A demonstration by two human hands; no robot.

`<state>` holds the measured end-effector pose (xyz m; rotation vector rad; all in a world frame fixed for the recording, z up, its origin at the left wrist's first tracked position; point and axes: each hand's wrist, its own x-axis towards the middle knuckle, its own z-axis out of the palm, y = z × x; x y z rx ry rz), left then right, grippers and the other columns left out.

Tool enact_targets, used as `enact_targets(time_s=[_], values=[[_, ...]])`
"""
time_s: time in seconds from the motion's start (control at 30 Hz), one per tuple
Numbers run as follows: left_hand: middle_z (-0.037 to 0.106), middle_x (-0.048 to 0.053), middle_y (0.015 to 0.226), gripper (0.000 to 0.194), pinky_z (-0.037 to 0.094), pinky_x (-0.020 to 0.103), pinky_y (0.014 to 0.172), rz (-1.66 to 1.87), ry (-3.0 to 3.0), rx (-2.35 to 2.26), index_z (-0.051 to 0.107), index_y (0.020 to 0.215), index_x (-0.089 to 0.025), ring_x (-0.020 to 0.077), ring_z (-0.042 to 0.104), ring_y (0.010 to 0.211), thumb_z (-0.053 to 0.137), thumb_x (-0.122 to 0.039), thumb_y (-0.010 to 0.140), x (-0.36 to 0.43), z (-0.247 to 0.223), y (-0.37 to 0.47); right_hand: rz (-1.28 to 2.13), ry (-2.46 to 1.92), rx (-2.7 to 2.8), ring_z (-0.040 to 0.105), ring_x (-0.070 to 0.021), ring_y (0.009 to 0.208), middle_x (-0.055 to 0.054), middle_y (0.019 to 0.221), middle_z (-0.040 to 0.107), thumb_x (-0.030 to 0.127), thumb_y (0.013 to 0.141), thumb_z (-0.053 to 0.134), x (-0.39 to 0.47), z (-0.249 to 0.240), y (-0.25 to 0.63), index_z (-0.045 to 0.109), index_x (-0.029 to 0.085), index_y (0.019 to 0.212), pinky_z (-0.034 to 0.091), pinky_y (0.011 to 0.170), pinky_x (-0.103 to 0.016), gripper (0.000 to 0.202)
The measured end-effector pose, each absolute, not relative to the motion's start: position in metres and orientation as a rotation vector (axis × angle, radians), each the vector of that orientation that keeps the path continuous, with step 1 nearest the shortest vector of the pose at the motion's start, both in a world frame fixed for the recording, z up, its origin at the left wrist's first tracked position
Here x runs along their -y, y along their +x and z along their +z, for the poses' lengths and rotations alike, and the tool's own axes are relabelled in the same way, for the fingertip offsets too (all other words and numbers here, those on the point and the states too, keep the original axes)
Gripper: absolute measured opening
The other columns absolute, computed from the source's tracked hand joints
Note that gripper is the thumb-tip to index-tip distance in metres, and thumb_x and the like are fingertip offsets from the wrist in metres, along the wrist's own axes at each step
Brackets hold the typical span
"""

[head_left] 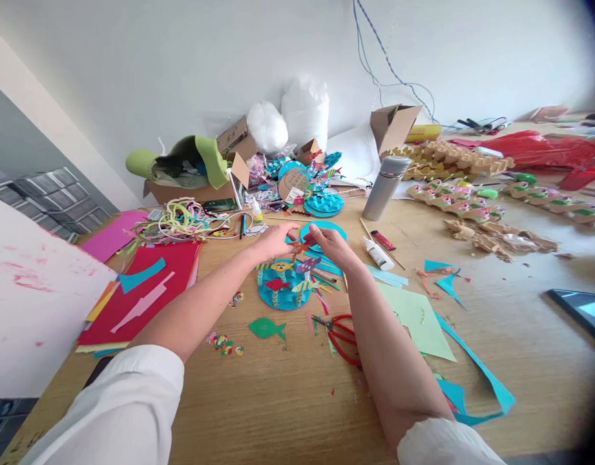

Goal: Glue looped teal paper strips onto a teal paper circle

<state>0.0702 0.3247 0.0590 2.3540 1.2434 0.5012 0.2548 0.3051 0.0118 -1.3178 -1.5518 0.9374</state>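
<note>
Both hands reach over a round blue paper craft (265,294) that has several paper fish standing on coiled paper stems. Among these are a red fish (278,285), a yellow fish (281,266) and a purple fish (307,265). At its back edge, an orange-red paper cutout (301,247) sits between my hands. My left hand (274,243) is beside the cutout, its thumb and finger apart. My right hand (330,245) appears to pinch the cutout from the right, with its fingertips partly hidden. Behind them lies a blue disc (336,231).
Nearby lie a green paper fish (268,328), red-handled scissors (343,339), a white glue bottle (378,253) and green paper (418,320). A grey flask (385,188) stands behind. Red sheets (152,303) lie left; egg-carton crafts (457,201) and a phone (581,313) are right.
</note>
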Motion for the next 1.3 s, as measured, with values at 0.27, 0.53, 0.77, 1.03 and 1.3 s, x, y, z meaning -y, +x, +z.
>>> enact_targets(time_s=[0.27, 0.53, 0.77, 1.03, 1.3], values=[[0.071, 0.006, 0.112, 0.050, 0.047, 0.036, 0.096, 0.920, 2.367, -1.247, 0.059, 0.121, -0.017, 0.0204, 0.066, 0.104, 0.077, -0.019, 0.074, -0.277, 0.097, 0.016, 0.470, -1.281, 1.308, 0.066, -0.0174, 0.068, -0.006, 0.071, 0.070, 0.073, 0.084, 0.045, -0.302, 0.031, 0.259, 0.067, 0.015, 0.080, 0.050, 0.069, -0.032, 0.063], [0.071, 0.007, 0.097, 0.013, 0.050, 0.039, 0.091, 0.370, 2.688, -1.329, 0.066, 0.095, -0.016, 0.0239, 0.063, 0.101, 0.070, -0.019, 0.083, -0.174, 0.066, -0.034, 0.144, -1.002, 1.029, 0.060, -0.0081, 0.054, -0.002, 0.065, 0.064, 0.052, 0.094, 0.050, -0.268, 0.087, 0.250, 0.063, 0.014, 0.078, 0.047, 0.057, -0.025, 0.043], [0.069, 0.012, 0.100, 0.015, 0.048, 0.040, 0.093, -0.102, 2.990, -1.179, 0.064, 0.098, -0.013, 0.0261, 0.061, 0.103, 0.062, -0.026, 0.090, -0.138, 0.018, -0.031, 0.061, -0.855, 1.073, 0.063, -0.0088, 0.055, 0.002, 0.062, 0.060, 0.059, 0.094, 0.043, -0.241, 0.110, 0.239, 0.064, 0.016, 0.075, 0.044, 0.056, -0.025, 0.051], [0.066, 0.009, 0.085, 0.004, 0.048, 0.035, 0.078, -0.193, 3.043, -1.144, 0.058, 0.088, -0.016, 0.0240, 0.063, 0.087, 0.059, -0.020, 0.088, -0.152, 0.006, -0.026, 0.063, -0.762, 1.074, 0.065, -0.0088, 0.054, 0.001, 0.064, 0.063, 0.048, 0.093, 0.053, -0.238, 0.114, 0.239, 0.065, 0.014, 0.074, 0.044, 0.056, -0.026, 0.041], [0.066, 0.010, 0.085, 0.008, 0.049, 0.035, 0.080, -0.095, 2.925, -1.137, 0.059, 0.084, -0.016, 0.0238, 0.064, 0.087, 0.054, -0.009, 0.086, -0.156, 0.002, -0.029, 0.001, -0.776, 1.092, 0.061, -0.0063, 0.050, 0.001, 0.065, 0.063, 0.054, 0.096, 0.041, -0.239, 0.115, 0.241, 0.064, 0.014, 0.072, 0.038, 0.049, -0.024, 0.052]])
